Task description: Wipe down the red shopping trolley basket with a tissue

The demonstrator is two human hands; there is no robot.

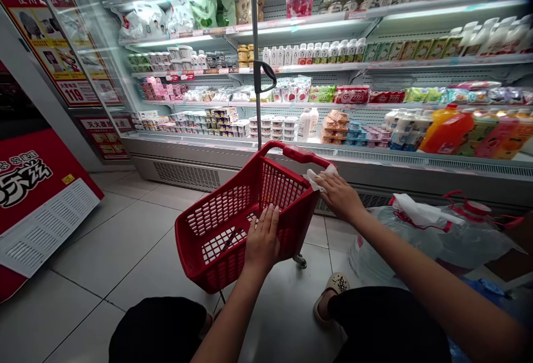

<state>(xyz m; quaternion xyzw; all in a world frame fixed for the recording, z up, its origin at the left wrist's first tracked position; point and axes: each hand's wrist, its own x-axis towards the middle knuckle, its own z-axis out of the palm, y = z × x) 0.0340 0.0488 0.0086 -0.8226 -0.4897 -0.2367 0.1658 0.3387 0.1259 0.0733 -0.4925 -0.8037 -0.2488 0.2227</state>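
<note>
A red plastic shopping basket on wheels (212,202) stands tilted on the floor in front of me, with slotted walls and a raised handle (302,155) at its far end. My left hand (262,238) lies with fingers stretched out against the near side wall. My right hand (341,193) presses a white tissue (320,177) on the right corner of the rim, just below the handle. Its fingertips rest over the tissue. No goods show in the basket; a small dark item or gap on its floor I cannot make out.
A lit refrigerated display (353,157) with bottles and packs stretches behind the basket. Large clear water jugs (395,235) stand to the right, with another white tissue (420,210) on top. A red chest freezer (37,196) is at left. My shoe (331,296) is near the basket wheel.
</note>
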